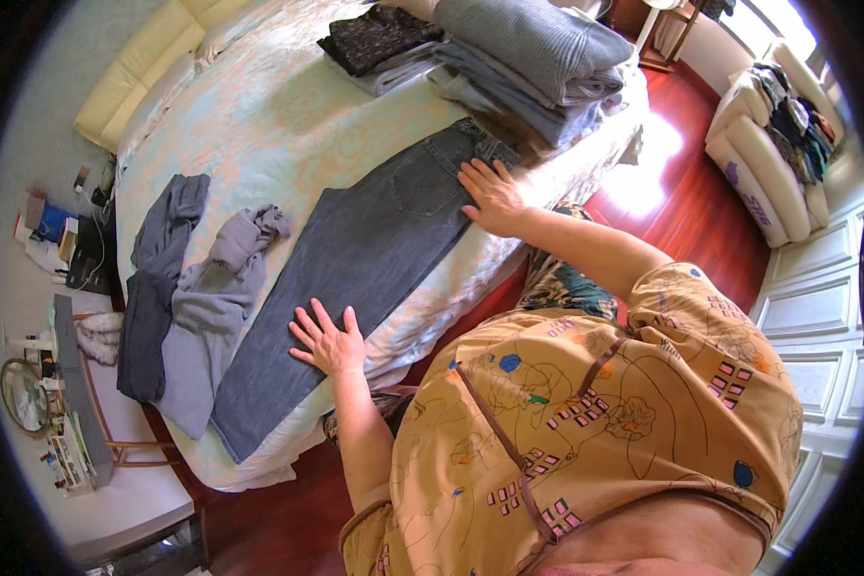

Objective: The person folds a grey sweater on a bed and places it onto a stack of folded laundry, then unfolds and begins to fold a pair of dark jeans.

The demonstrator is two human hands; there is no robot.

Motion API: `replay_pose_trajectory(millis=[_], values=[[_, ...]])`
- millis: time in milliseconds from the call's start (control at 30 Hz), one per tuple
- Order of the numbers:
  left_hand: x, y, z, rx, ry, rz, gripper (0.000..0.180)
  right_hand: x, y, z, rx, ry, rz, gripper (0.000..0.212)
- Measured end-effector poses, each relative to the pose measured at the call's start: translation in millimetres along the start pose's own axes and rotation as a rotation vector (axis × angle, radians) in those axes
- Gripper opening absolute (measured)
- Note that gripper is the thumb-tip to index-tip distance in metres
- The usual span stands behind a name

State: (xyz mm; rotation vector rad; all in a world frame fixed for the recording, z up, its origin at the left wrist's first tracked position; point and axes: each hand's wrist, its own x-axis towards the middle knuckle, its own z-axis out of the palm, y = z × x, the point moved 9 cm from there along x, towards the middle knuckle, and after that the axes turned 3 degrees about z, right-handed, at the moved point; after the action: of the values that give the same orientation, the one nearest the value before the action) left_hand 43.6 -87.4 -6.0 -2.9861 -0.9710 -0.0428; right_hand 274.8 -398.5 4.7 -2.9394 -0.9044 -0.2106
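A pair of dark grey jeans (346, 250), folded lengthwise with one back pocket showing, lies across the near side of the bed. The waist points to the far right, the leg ends to the near left. My left hand (328, 338) rests flat on the lower leg, fingers spread. Near the waistband, my right hand (494, 197) presses flat on the denim with its fingers extended. Left of the jeans lie crumpled grey trousers (211, 317) and a darker pair of trousers (154, 307).
Folded clothes (538, 58) are piled at the bed's far right, beside a black lace-like garment (379, 38). The bed (250, 115) has a pale patterned cover. A cluttered desk (115, 499) stands left; a cream armchair (754, 173) heaped with clothes stands right, near white cabinets (816, 307).
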Motion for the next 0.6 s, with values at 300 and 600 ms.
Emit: replay_pose_trajectory(millis=[300, 600], values=[[0, -2, -2, 0.016, 0.004, 0.002, 0.071, -38, -76, 5, 0.237, 0.048, -0.424, 0.082], [-2, 1, -1, -0.019, 0.06, 0.022, 0.071, -28, 52, -12, 0.113, 0.136, -0.15, 0.053]])
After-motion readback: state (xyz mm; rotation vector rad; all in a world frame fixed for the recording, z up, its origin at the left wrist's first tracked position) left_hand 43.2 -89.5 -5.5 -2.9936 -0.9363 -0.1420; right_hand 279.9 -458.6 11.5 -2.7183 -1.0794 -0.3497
